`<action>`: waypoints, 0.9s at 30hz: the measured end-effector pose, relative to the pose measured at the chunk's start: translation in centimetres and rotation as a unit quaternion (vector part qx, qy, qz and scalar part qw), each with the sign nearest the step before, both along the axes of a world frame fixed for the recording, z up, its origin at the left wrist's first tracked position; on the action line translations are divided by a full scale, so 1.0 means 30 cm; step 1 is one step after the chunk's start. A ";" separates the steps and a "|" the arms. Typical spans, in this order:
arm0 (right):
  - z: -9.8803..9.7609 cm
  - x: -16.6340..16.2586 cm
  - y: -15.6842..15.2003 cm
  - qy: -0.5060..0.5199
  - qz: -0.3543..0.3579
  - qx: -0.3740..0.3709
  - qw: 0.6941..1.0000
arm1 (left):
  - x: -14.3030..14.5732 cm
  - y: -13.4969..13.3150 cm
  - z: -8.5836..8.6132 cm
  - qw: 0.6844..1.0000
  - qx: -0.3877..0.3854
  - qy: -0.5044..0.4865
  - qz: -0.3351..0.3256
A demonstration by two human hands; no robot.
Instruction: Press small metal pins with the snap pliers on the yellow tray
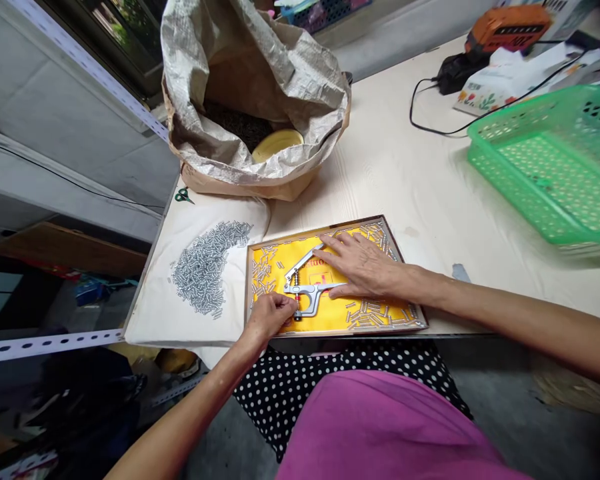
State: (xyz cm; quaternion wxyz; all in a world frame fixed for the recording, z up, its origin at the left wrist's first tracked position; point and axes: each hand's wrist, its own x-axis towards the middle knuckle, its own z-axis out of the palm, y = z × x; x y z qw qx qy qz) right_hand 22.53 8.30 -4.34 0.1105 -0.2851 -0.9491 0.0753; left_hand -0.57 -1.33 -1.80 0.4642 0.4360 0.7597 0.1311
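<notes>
A shallow tray (410, 319) lined with yellow cloth lies at the table's near edge, with small silver metal pieces scattered round its sides. On the cloth lies a silver hand press tool (305, 291). My right hand (363, 267) rests flat on the tool's handles with fingers stretched out. My left hand (271, 313) is pinched closed at the tool's jaw end, on something too small to make out. Left of the tray, a heap of small silver pieces (205, 267) lies on a white cloth (155, 313).
A big crumpled paper sack (260, 87) with a yellow bowl (277, 143) inside stands behind the tray. A green plastic basket (555, 160) sits at the right. A black cable, a charger and an orange device (505, 27) are at the back right. Small green-handled scissors (183, 195) lie by the sack.
</notes>
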 end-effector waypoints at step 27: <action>0.061 -0.014 0.012 -0.119 -0.031 -0.042 0.992 | 0.117 0.130 -0.016 0.825 0.279 0.266 -0.414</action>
